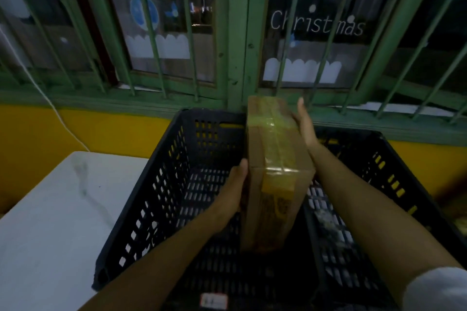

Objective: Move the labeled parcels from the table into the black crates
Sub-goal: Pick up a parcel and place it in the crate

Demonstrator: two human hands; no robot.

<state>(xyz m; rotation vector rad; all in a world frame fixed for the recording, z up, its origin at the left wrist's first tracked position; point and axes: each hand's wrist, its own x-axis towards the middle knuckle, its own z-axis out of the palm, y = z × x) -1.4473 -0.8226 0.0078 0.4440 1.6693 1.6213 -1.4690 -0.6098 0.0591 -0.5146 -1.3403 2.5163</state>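
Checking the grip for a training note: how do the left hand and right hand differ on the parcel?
The left hand sits at the near left side of the parcel, its fingers hidden; the right hand reaches farther along the right side, fingers straight. Both hold the parcel on edge over the black crates.

A green window frame (237,33) with bars fronts dark glass bearing a white "Christmas" decal (317,24) (snowy cut-outs (302,70) below it). A white cable (67,127) crosses the yellow wall (32,139).
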